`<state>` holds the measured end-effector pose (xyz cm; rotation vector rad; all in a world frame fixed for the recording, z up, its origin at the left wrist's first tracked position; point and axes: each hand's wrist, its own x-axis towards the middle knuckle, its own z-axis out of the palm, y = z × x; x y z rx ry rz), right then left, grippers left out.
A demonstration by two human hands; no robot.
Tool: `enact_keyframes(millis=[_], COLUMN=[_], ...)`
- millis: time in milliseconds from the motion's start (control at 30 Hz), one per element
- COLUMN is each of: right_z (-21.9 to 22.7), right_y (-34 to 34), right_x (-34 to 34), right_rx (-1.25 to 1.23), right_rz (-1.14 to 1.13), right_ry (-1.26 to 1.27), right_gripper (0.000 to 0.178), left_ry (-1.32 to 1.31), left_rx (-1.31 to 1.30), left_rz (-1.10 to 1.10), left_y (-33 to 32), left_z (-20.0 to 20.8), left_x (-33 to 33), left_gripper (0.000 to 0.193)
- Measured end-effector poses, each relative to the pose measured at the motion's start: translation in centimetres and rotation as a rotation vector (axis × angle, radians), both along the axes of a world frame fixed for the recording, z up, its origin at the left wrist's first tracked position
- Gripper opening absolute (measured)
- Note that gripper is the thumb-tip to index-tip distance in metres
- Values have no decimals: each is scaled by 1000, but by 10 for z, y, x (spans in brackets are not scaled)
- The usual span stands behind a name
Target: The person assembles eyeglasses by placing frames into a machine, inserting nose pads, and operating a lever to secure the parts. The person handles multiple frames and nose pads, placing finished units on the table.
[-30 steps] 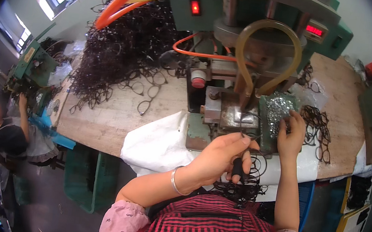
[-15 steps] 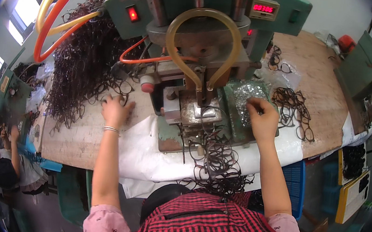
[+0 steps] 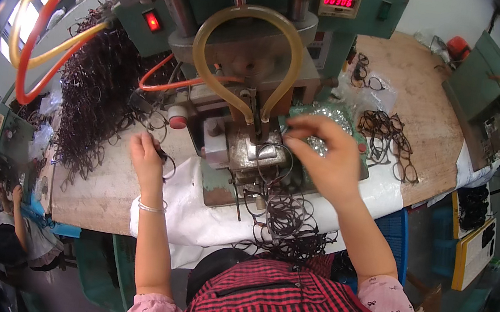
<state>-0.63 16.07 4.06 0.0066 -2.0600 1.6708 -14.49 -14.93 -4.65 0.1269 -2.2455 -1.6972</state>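
Note:
My left hand (image 3: 147, 158) is closed on a dark eyeglass frame (image 3: 168, 167), whose rim sticks out past the fingers above the table. My right hand (image 3: 327, 157) reaches in beside the press's metal fixture (image 3: 255, 153), thumb and forefinger bent toward each other in a pinch. Whatever is between these fingertips is too small and smeared to make out. Partly behind that hand lies a green tray (image 3: 346, 118) with small shiny metal pieces. Another eyeglass frame (image 3: 290, 169) rests at the front of the fixture, above a hanging bunch of dark frames (image 3: 292, 218).
The green press (image 3: 370, 11) stands before me, with a looped yellowish tube (image 3: 253, 11) and an orange hose (image 3: 34, 64). A tall heap of dark frames (image 3: 95, 85) is at left, a smaller pile (image 3: 385, 136) at right. Another person (image 3: 3, 231) works far left.
My right hand has left the metal pieces and moved left to the fixture. The left hand has picked up an eyeglass frame and drawn it nearer. The view has shifted slightly.

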Motion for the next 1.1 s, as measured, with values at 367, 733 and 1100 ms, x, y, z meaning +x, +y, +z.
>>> enact_keyframes(millis=[367, 733, 1100], right_z=[-1, -53, -99], right_y=[-36, 35, 69], right_x=[-15, -14, -6], right_rx=[-421, 660, 799], right_rz=[125, -327, -550], right_ry=[-82, -147, -38], right_gripper=[49, 30, 10], left_ry=[642, 1094, 1159], left_rx=[339, -478, -526], left_rz=[-485, -868, -863], left_y=[59, 96, 106], left_z=[132, 100, 76], left_x=[74, 96, 96], left_gripper=[9, 19, 29])
